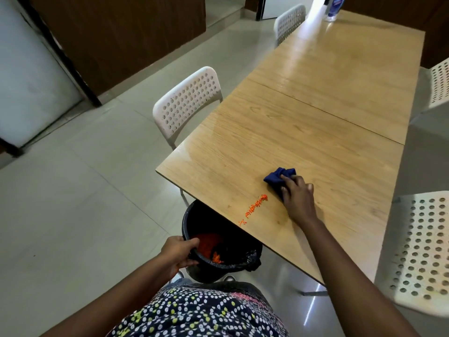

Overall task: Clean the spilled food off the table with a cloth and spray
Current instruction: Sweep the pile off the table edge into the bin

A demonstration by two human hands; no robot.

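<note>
A thin line of orange food crumbs (254, 207) lies on the wooden table (315, 117), near its front edge. My right hand (297, 194) presses a bunched dark blue cloth (278, 177) flat on the table just right of the crumbs. My left hand (178, 254) grips the rim of a black bin (218, 266) lined with a black bag, held under the table edge below the crumbs. Orange food lies inside the bin. A spray bottle (334, 8) stands at the table's far end.
White perforated chairs stand around the table: one (187, 103) at the left side, one (289, 20) farther back, one (439, 83) at the right, one (422, 251) at the near right. Pale tiled floor (85, 203) spreads to the left.
</note>
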